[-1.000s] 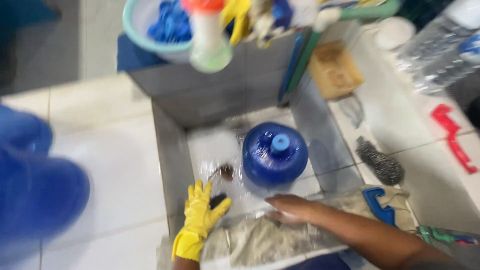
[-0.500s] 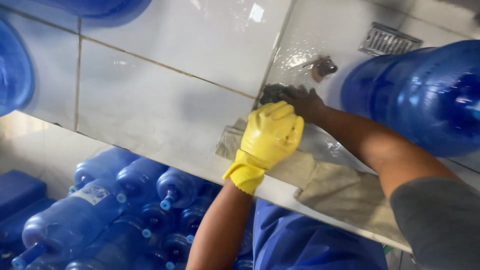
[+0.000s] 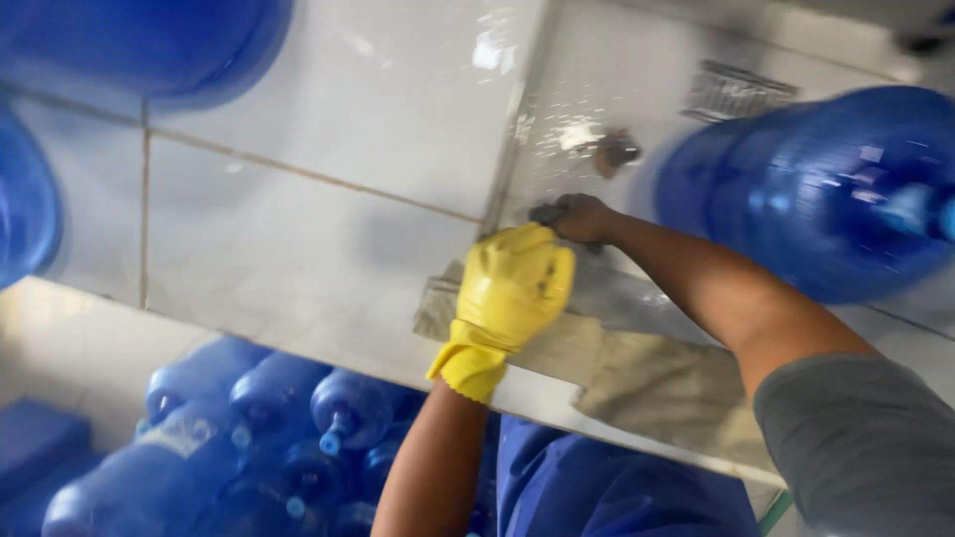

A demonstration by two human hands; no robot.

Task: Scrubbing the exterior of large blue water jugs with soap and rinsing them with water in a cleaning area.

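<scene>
dark scrubber (image 3: pixel 550 212), right hand (image 3: pixel 587 219) gripping

Two hands meet at the wet edge of a tiled basin.

The left hand (image 3: pixel 512 288), in a yellow glove, rests on a grey cloth (image 3: pixel 637 368) draped over the rim; the bare right hand (image 3: pixel 582 217) grips a small dark object just beyond it. A large blue water jug (image 3: pixel 806 189) lies beside the right forearm, and more jugs (image 3: pixel 259 428) are stacked below.

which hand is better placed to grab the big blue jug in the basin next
Probably the right hand: bare, inside the basin, nearer the big blue jug. The gloved left hand rests on the cloth at the rim, farther off.
</scene>
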